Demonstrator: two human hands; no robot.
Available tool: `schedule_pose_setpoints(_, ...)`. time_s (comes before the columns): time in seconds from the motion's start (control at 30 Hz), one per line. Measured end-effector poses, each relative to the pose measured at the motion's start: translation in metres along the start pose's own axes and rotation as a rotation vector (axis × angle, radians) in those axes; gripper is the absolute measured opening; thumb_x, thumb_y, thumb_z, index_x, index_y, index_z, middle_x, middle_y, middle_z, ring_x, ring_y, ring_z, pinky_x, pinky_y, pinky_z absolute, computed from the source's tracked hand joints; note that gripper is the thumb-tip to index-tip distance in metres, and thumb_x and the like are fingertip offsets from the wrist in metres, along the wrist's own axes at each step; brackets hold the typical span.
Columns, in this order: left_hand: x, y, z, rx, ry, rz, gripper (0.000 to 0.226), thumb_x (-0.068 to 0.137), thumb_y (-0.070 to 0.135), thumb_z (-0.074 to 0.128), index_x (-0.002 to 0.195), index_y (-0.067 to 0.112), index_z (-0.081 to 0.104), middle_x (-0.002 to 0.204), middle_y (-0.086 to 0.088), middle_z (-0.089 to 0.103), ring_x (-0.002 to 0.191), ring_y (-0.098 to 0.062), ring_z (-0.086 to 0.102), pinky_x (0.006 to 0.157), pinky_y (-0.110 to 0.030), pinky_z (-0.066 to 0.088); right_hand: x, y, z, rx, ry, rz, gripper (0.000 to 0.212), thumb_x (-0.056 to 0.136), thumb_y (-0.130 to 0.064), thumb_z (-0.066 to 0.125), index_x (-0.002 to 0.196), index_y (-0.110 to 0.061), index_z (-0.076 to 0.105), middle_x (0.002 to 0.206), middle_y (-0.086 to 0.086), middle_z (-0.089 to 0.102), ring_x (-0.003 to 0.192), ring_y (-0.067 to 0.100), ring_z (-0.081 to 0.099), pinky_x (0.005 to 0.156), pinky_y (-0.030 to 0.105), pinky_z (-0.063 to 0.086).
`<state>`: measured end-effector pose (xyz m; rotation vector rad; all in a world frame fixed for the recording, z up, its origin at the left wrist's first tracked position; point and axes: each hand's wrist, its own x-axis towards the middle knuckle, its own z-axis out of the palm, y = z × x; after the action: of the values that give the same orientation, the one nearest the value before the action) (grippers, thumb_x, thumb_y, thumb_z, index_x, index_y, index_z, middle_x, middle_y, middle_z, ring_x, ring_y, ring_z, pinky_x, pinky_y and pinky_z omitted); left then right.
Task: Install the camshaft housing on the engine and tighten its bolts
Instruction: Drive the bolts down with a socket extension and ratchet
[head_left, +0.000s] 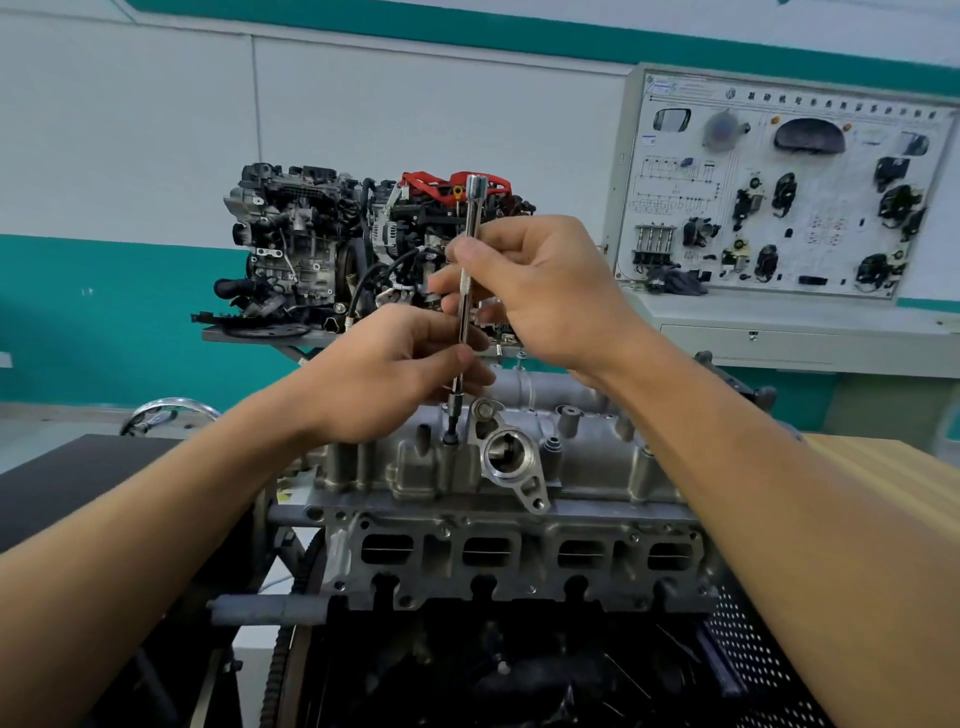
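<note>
The grey cast camshaft housing (519, 457) sits on top of the engine (519, 561) in front of me. A long chrome extension bar (470, 249) stands nearly upright, its socket end down on a bolt (450, 439) at the housing's near left side. My left hand (395, 374) pinches the lower part of the bar just above the housing. My right hand (540, 291) grips the bar's knurled middle from the right, fingers curled round it. The bar's square-drive top pokes up free above my right hand.
Two display engines (363, 249) stand on a stand behind. A wiring trainer board (779, 187) on a grey cabinet fills the right rear. A black table (78, 478) lies to the left, a wooden surface (883, 478) to the right. More bolts (522, 356) stick up along the housing's far edge.
</note>
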<state>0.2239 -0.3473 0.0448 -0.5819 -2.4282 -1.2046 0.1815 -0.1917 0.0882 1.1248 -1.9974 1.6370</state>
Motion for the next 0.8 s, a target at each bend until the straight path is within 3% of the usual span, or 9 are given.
schedule_pose_setpoints(0.1,-0.003,-0.002,0.011,0.083,0.162,0.051,0.024,0.087,0.038,0.071,0.090,0.014,0.076,0.079,-0.004,0.077,0.077,-0.027,0.073,0.074,-0.049,0.060,0.001,0.002,0.003,-0.143,0.156,-0.101,0.026,0.084,-0.020,0.079,0.069,-0.001,0.069,0.064,0.008,0.073,0.059,0.020,0.070,0.058,0.035,0.058)
schedule_pose_setpoints(0.2,-0.004,-0.005,0.015,0.044,0.313,0.081,0.023,0.081,0.033,0.079,0.077,0.011,0.076,0.067,-0.002,0.074,0.063,-0.026,0.071,0.062,-0.046,0.059,0.001,0.002,0.005,-0.157,0.173,-0.082,0.032,0.084,-0.028,0.079,0.072,0.000,0.069,0.065,0.012,0.072,0.056,0.030,0.064,0.059,0.038,0.056)
schedule_pose_setpoints(0.3,-0.002,-0.008,0.014,0.025,0.272,0.080,0.018,0.089,0.025,0.074,0.084,0.007,0.076,0.072,0.001,0.076,0.067,-0.020,0.074,0.068,-0.046,0.062,0.001,0.001,0.001,-0.144,-0.018,-0.016,0.023,0.097,-0.028,0.063,0.080,-0.015,0.072,0.078,0.002,0.077,0.065,0.017,0.067,0.059,0.028,0.054)
schedule_pose_setpoints(0.37,0.000,-0.010,0.010,0.035,0.223,0.080,0.019,0.092,0.022,0.070,0.086,0.004,0.075,0.075,0.000,0.077,0.070,-0.020,0.075,0.070,-0.044,0.062,-0.001,0.001,-0.002,-0.123,-0.107,0.002,0.022,0.100,-0.021,0.057,0.083,-0.015,0.070,0.082,0.001,0.077,0.070,0.015,0.070,0.059,0.026,0.053)
schedule_pose_setpoints(0.5,0.000,-0.013,0.003,-0.003,0.124,0.107,0.017,0.094,0.016,0.066,0.088,0.002,0.074,0.079,-0.001,0.078,0.073,-0.016,0.076,0.071,-0.031,0.063,-0.002,0.004,0.002,-0.161,-0.048,-0.083,0.024,0.098,-0.012,0.059,0.084,-0.001,0.074,0.075,0.003,0.076,0.071,0.028,0.070,0.064,0.028,0.055)
schedule_pose_setpoints(0.63,-0.005,-0.018,-0.002,-0.076,0.077,0.146,0.014,0.093,0.011,0.065,0.095,-0.001,0.073,0.086,-0.006,0.079,0.082,-0.021,0.076,0.076,-0.030,0.062,-0.008,0.003,0.012,-0.231,0.002,-0.202,0.022,0.093,-0.012,0.064,0.077,0.000,0.074,0.069,0.000,0.075,0.065,0.014,0.071,0.072,0.031,0.058)
schedule_pose_setpoints(0.8,-0.005,-0.019,-0.006,-0.097,0.018,0.188,0.013,0.092,0.004,0.064,0.101,-0.004,0.071,0.088,-0.008,0.079,0.082,-0.018,0.077,0.075,-0.023,0.059,-0.014,0.006,0.019,-0.227,0.102,-0.306,0.020,0.090,-0.011,0.068,0.072,-0.003,0.074,0.064,0.000,0.073,0.059,0.015,0.070,0.061,0.033,0.057)
